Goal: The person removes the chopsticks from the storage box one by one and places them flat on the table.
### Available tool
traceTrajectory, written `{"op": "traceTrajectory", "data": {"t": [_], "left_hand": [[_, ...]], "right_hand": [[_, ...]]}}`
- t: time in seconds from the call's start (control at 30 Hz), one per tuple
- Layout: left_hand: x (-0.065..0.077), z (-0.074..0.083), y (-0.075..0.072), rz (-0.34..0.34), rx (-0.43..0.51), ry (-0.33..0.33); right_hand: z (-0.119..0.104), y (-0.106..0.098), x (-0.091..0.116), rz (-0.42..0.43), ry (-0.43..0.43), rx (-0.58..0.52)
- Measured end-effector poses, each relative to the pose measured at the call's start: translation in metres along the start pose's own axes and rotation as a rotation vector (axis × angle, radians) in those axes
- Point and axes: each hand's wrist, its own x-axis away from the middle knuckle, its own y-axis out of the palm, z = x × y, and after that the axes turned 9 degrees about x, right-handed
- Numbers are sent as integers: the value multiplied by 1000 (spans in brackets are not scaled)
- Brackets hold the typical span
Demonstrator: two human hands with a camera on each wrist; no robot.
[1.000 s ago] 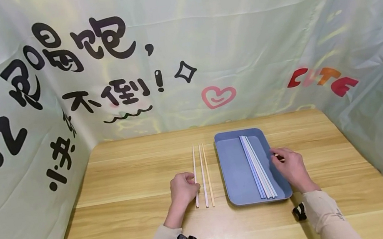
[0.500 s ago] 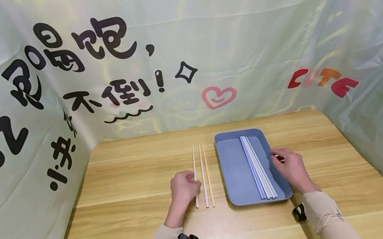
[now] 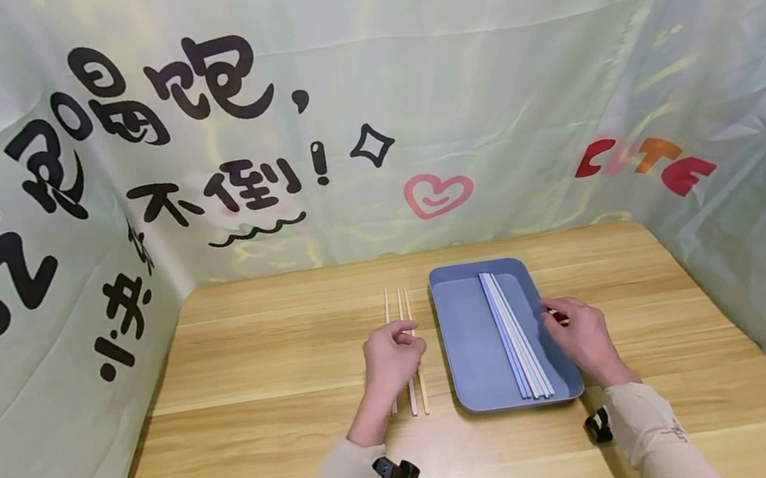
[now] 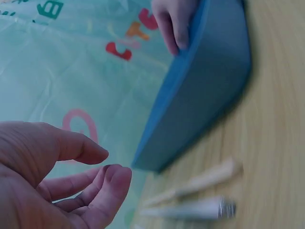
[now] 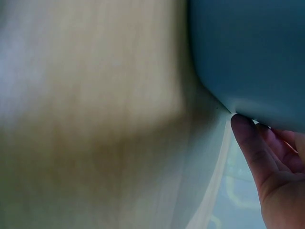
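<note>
My left hand (image 3: 393, 356) hovers over three chopsticks lying side by side on the table. Its thumb and fingers are bent with a gap between them, and it holds nothing. Two of these sticks are pale pink, the leftmost (image 3: 386, 306) and the middle one (image 3: 413, 399); the right one is a yellowish chopstick (image 3: 425, 397). The left wrist view shows blurred stick ends below that hand. At the right rim of a blue-grey tray (image 3: 470, 351), my right hand (image 3: 581, 333) pinches the edge. Several blue and white chopsticks (image 3: 517, 335) lie together inside the tray.
The wooden table (image 3: 259, 361) ends at a printed cloth backdrop (image 3: 516, 81) at the back and both sides. Black wrist cameras (image 3: 397, 473) sit at both cuffs, close over the tabletop.
My left hand has left the leftmost chopstick and moved right and slightly away from me, over the three sticks. My right hand and the tray have stayed put.
</note>
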Motion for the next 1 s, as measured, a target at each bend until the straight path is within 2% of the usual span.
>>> {"op": "traceTrajectory", "data": {"t": [0.2,0.33,0.57,1.0], "left_hand": [[2,14,25,-94,241,-108],[2,20,43,-155,319,-172],[4,21,68,-209,341,-226],[7,17,99,-203,330,-267]], "right_hand": [[1,1,0,-8,0,3],[2,0,-1,-15,9,9],[2,0,1,-19,3,3],[-1,-1,1,2,-10,1]]}}
